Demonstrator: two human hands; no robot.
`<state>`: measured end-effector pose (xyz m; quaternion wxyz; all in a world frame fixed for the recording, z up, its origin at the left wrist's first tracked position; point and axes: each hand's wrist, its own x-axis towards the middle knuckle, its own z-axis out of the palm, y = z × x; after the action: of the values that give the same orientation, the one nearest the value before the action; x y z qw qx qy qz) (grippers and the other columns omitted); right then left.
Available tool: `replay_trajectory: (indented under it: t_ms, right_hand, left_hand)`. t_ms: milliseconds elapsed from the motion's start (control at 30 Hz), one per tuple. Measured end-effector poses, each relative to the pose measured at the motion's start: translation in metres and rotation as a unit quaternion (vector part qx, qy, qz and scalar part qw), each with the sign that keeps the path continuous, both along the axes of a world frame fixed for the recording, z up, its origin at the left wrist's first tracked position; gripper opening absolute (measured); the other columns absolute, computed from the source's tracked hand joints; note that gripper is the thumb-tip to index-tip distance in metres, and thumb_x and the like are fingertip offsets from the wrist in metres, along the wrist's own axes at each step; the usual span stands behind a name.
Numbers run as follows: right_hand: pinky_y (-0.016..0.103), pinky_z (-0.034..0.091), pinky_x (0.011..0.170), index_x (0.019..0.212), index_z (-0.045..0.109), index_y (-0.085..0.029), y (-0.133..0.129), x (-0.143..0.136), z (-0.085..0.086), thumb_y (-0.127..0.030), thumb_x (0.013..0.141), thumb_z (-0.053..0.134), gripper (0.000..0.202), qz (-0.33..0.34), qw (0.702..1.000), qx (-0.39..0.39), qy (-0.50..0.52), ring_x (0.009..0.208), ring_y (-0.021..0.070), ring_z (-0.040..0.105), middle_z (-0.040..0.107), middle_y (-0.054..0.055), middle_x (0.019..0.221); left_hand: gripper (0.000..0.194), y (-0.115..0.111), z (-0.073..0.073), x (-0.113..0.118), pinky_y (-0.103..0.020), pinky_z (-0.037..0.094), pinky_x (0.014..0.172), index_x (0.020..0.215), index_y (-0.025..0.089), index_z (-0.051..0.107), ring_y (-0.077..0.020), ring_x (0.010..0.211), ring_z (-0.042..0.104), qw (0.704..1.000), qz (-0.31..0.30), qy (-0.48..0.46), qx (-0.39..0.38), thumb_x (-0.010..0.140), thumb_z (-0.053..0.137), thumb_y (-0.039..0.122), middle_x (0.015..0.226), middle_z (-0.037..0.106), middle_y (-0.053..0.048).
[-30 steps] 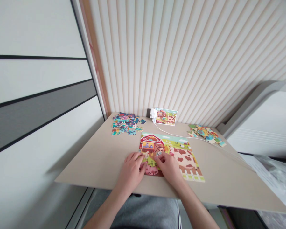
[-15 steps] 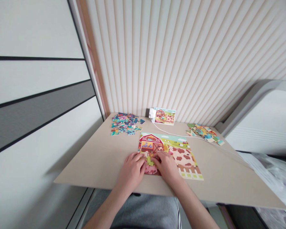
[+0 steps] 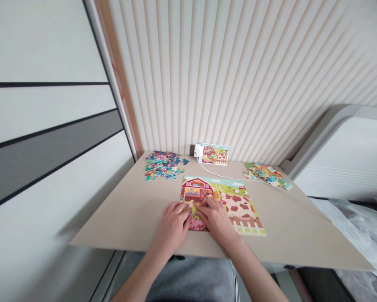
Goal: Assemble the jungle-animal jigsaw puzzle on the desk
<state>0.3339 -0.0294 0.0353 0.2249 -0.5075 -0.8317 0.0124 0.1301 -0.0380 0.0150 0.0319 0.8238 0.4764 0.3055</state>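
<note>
Two bare hands work over a flat, rectangular, brightly printed farm-scene jigsaw (image 3: 243, 204), apparently of cardboard, which lies on a beige, smooth-topped table (image 3: 125, 218) near the edge closest to the person, a position that probably suits bent arms and a downward view. The left hand (image 3: 174, 220) rests at the left part of the jigsaw, fingers together and gently curled, fingertips on the printed surface, seemingly to steady it. The right hand (image 3: 216, 217) lies just beside it, its fingers bent more sharply and their tips lowered onto the same region, as if to press or adjust there; whether either hand pinches a piece cannot be told, since the knuckles hide the contact. At the back, a small white-bordered card (image 3: 215, 154) bearing a matching farm picture stands upright with its printed face toward the person, presumably to remain readable. A heap of blue, purple and teal jigsaw pieces (image 3: 163, 165) lies at the back left, and a heap of yellow, orange and green jigsaw pieces (image 3: 269, 173) at the back right; this separation likely keeps the sets unmixed and the middle accessible. A thin white cable (image 3: 221, 175) runs behind the jigsaw from a white plug adaptor (image 3: 197, 151) beside the card.
</note>
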Motion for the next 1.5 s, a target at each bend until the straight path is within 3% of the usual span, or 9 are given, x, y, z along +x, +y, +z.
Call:
replay_trajectory:
  t_ms: [400,733,1067,1367,1500]
  right_hand:
    - [0.044,0.045,0.107,0.13,0.071,-0.031,-0.004,0.009,0.0,-0.036,0.098,0.069,0.033,0.027,1.0,-0.013,0.006,0.122,0.0253,0.059,0.067,0.006,0.131]
    - [0.042,0.046,0.103,0.123,0.074,-0.028,-0.007,0.009,0.003,-0.036,0.101,0.064,0.025,0.04,0.999,-0.001,-0.004,0.119,0.0249,0.061,0.07,0.006,0.125]
    - [0.043,0.046,0.102,0.123,0.074,-0.029,-0.01,0.007,0.001,-0.036,0.103,0.06,0.025,0.048,0.999,0.004,-0.01,0.116,0.0237,0.063,0.073,0.006,0.124]
    - [0.045,0.048,0.104,0.128,0.072,-0.029,-0.012,0.004,-0.003,-0.032,0.101,0.062,0.029,0.0,1.0,-0.008,0.006,0.121,0.0269,0.06,0.067,0.007,0.133]
    - [0.046,0.05,0.1,0.124,0.074,-0.031,-0.013,0.002,-0.003,-0.033,0.1,0.062,0.026,-0.019,1.0,-0.008,0.001,0.115,0.0272,0.061,0.066,0.008,0.126]
  left_hand:
    - [0.032,0.0,-0.002,0.0,-0.048,0.052,0.105,0.129,0.024,0.07,-0.028,0.12,0.06,1.0,0.006,0.01,-0.014,0.099,0.06,0.017,0.128,0.07,-0.007]
    - [0.029,0.0,-0.002,-0.001,-0.05,0.051,0.105,0.125,0.025,0.071,-0.0286,0.121,0.059,1.0,0.006,0.009,-0.018,0.099,0.06,0.018,0.129,0.07,-0.007]
    - [0.017,0.0,0.0,-0.001,-0.048,0.053,0.104,0.104,0.025,0.078,-0.0273,0.118,0.061,1.0,0.009,-0.002,-0.024,0.097,0.064,0.017,0.122,0.072,-0.006]
    - [0.024,0.0,-0.001,-0.001,-0.049,0.053,0.103,0.115,0.027,0.076,-0.0277,0.117,0.061,1.0,0.008,0.001,-0.013,0.098,0.061,0.018,0.123,0.071,-0.007]
    - [0.028,-0.002,0.001,0.0,-0.048,0.053,0.103,0.121,0.026,0.074,-0.0279,0.118,0.061,1.0,0.007,0.009,-0.007,0.099,0.06,0.017,0.124,0.07,-0.008]
